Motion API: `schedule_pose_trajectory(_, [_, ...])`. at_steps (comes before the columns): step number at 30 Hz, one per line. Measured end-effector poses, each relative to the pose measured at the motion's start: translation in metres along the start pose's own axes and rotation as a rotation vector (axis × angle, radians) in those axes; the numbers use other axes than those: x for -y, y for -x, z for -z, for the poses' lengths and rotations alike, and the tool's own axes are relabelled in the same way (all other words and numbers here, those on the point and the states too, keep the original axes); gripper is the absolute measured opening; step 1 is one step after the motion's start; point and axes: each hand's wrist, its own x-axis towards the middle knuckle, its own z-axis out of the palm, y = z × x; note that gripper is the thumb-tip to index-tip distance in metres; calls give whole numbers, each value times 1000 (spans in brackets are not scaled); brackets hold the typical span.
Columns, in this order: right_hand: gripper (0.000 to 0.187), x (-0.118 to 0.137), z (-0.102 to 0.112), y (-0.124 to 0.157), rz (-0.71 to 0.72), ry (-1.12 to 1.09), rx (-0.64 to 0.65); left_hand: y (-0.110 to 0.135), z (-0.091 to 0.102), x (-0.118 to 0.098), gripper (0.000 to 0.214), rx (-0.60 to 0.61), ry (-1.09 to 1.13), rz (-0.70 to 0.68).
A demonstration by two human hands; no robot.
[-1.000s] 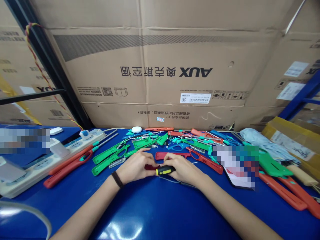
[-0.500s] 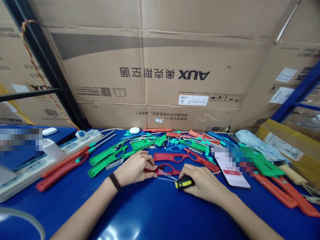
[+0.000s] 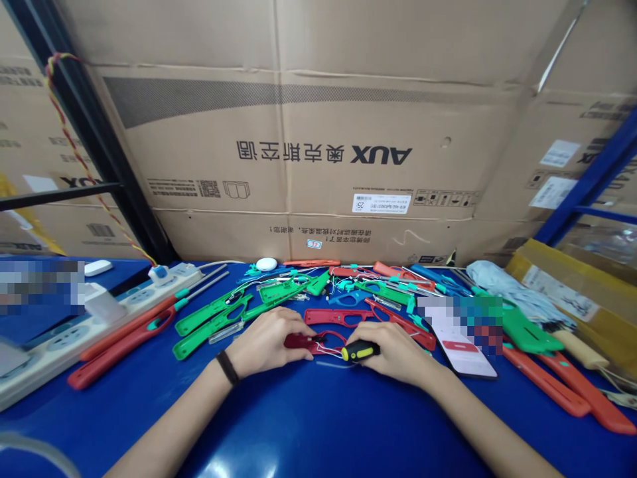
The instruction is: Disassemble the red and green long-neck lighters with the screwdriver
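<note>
My left hand (image 3: 266, 342) lies on the blue table (image 3: 308, 425) with its fingers closed on a dark red plastic lighter shell (image 3: 301, 341) that has thin white wires in it. A black band sits on that wrist. My right hand (image 3: 393, 352) grips a screwdriver with a black and yellow handle (image 3: 359, 350), which points left toward the red shell. The two hands are close together in the middle of the table.
Several green, red and blue lighter shells (image 3: 239, 309) lie scattered behind the hands. A white power strip (image 3: 74, 332) runs along the left, a phone (image 3: 460, 345) lies at the right, and big cardboard boxes (image 3: 323, 153) wall off the back.
My right hand drew the screwdriver back toward me and to the right, then brought it up to the red shell again. My left hand stayed on the shell.
</note>
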Motion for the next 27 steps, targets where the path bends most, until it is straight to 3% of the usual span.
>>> schedule_pose_trajectory(4, [16,0,-5,0,13,-37,-40,1,-2,-1,25,-21,36,33])
schedule_pose_trajectory(8, [22,0,-9,0,18,-3,-45,1,-8,-3,25,-24,110,-9])
schedule_pose_trajectory(16, [15,-2,-14,-3,-11,-2,-49,-4,-20,-7,28,-13,164,-64])
schedule_pose_trajectory(27, [19,-6,-6,-4,0,-42,-10,-5,-20,-11,27,33,199,-90])
